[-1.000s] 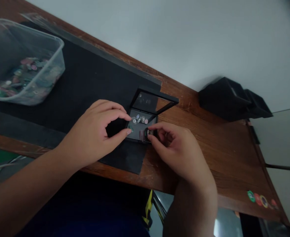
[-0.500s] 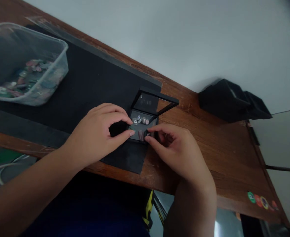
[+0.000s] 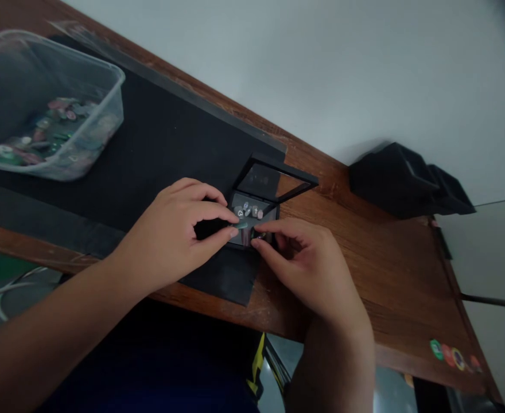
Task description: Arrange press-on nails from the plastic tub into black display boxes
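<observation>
A small black display case (image 3: pixel 267 215) lies open near the front edge of the wooden table, its clear-windowed lid (image 3: pixel 274 180) tilted up behind it. Several small pale pieces (image 3: pixel 249 211) sit in a row inside. My left hand (image 3: pixel 179 235) pinches a small green piece (image 3: pixel 240 225) between thumb and forefinger over the case. My right hand (image 3: pixel 308 264) is at the case's right front, thumb and forefinger pinched on a small dark piece (image 3: pixel 259 235) I cannot make out.
A clear plastic tub (image 3: pixel 106 115) holding several coloured pieces stands at the far left on a black mat (image 3: pixel 158 137). Two black boxes (image 3: pixel 407 180) sit against the wall at right. Round stickers (image 3: pixel 450 354) mark the table's right front edge.
My left finger and thumb have closed together onto the green piece over the case. My right hand stays at the case's front corner. The view shifted slightly.
</observation>
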The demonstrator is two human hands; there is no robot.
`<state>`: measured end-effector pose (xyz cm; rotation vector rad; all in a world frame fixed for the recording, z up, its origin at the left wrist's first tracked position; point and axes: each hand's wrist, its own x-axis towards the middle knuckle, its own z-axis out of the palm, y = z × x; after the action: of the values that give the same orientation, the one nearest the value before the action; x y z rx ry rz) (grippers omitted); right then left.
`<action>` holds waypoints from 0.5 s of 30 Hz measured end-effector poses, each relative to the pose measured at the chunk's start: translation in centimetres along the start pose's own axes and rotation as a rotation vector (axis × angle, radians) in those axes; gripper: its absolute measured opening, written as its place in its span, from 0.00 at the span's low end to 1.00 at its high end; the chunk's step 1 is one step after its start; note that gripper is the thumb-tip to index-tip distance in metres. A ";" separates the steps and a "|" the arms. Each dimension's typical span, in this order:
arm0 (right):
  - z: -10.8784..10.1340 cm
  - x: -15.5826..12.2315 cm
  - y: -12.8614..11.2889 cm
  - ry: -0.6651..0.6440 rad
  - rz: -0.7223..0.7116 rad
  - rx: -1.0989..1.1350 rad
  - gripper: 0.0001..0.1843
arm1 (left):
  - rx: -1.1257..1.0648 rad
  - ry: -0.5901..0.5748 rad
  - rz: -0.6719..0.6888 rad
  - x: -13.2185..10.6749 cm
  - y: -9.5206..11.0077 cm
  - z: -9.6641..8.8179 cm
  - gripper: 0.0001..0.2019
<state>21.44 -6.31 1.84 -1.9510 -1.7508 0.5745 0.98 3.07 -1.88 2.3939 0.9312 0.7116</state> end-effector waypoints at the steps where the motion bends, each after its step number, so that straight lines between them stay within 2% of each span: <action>1: 0.0 0.0 0.0 -0.001 -0.002 -0.002 0.08 | 0.004 -0.003 0.005 0.0 0.0 0.0 0.11; 9: 0.0 0.0 -0.3 -0.007 -0.012 -0.033 0.10 | 0.089 -0.026 0.048 0.0 0.8 0.2 0.12; 15: -0.1 0.0 -0.3 0.020 -0.035 -0.068 0.11 | 0.114 0.084 0.147 -0.1 1.1 0.2 0.09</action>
<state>21.28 -6.25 2.07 -1.9611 -1.8100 0.4874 1.53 2.25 -1.43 2.5712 0.8570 0.8394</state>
